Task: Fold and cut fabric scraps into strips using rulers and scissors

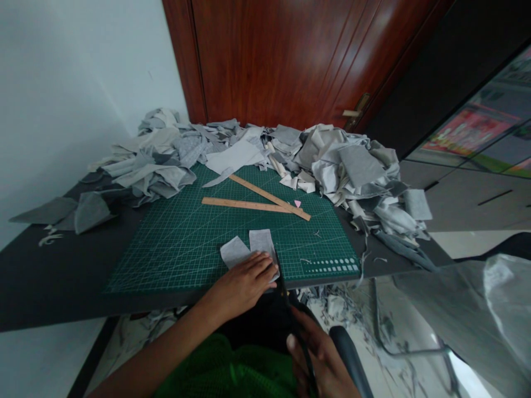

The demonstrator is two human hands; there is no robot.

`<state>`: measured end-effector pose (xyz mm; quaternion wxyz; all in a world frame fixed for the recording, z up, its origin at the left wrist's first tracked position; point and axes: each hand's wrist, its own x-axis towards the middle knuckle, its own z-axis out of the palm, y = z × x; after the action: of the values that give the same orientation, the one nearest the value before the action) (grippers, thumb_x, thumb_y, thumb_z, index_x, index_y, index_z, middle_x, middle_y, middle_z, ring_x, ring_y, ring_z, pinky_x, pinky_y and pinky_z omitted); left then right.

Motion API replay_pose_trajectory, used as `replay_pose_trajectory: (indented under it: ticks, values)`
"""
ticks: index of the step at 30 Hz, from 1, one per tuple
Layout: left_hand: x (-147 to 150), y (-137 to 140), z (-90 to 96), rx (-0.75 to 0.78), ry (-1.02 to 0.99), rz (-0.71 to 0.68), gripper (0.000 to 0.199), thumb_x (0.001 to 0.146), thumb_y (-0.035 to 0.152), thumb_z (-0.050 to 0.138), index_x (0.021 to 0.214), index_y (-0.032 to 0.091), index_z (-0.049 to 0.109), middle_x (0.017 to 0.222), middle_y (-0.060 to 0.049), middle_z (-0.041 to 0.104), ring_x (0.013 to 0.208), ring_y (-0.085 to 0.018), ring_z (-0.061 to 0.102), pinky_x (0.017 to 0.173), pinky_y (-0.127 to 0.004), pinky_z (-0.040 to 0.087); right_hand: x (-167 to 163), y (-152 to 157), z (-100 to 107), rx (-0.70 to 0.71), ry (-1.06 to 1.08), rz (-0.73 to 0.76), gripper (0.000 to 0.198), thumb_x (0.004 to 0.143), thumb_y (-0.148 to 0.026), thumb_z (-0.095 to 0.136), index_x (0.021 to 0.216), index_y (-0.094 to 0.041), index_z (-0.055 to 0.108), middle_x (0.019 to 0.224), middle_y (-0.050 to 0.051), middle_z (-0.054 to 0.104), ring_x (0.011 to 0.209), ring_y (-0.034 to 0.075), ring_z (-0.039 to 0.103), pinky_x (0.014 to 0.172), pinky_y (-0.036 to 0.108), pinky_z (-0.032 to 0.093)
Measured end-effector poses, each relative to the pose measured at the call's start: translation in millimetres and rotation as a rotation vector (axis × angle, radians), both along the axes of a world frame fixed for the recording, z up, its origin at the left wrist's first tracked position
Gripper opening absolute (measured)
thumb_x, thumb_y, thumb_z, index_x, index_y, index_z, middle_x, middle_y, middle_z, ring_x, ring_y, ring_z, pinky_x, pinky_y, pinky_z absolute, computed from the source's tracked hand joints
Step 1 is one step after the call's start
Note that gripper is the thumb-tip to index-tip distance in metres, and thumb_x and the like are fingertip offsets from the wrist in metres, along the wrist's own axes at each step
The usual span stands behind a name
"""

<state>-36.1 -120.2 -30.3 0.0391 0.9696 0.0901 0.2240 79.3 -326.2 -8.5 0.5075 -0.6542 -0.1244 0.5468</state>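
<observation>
Near the front edge of the green cutting mat point(178, 243) lie two light grey fabric pieces, a left one point(234, 251) and a right one point(260, 240). My left hand point(244, 279) holds the right piece down at the mat's edge, its fingers close together and bent over the cloth; the thumb is hidden. Below the table edge, my right hand point(319, 354) grips black-handled scissors point(306, 354). Their dark blades point up along the right piece's right side. How far the blades are apart is hard to tell in the shadow.
Two wooden rulers point(244, 204) point(265, 193) cross on the mat, with a small pink scrap point(297, 203) beside them. Heaps of grey fabric point(153, 160) point(352, 160) line the table's back and sides. A plastic bag point(468, 309) hangs at right; scraps point(336, 307) litter the floor.
</observation>
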Motion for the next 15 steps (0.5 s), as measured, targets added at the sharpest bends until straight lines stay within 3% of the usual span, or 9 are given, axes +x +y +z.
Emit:
replay_pose_trajectory:
  ticks: [6, 15]
  values:
    - [0.0, -0.7, 1.5, 0.034, 0.004, 0.005, 0.03, 0.107, 0.03, 0.051, 0.13, 0.013, 0.061, 0.132, -0.015, 0.069, 0.129, -0.027, 0.064, 0.114, -0.043, 0.049, -3.8, -2.0, -2.5, 0.002, -0.036, -0.06, 0.096, 0.067, -0.076, 0.082, 0.142, -0.022, 0.058, 0.078, 0.001, 0.069, 0.042, 0.005, 0.043, 0.041, 0.02, 0.035]
    - [-0.2, 0.3, -3.2, 0.008, -0.006, -0.003, 0.03, 0.106, 0.029, 0.054, 0.131, 0.014, 0.06, 0.133, -0.015, 0.069, 0.13, -0.026, 0.062, 0.116, -0.045, 0.047, -3.4, -1.8, -9.6, 0.022, -0.015, -0.023, 0.094, 0.07, -0.075, 0.081, 0.144, -0.021, 0.057, 0.068, 0.0, 0.067, 0.043, 0.008, 0.045, 0.043, 0.021, 0.042]
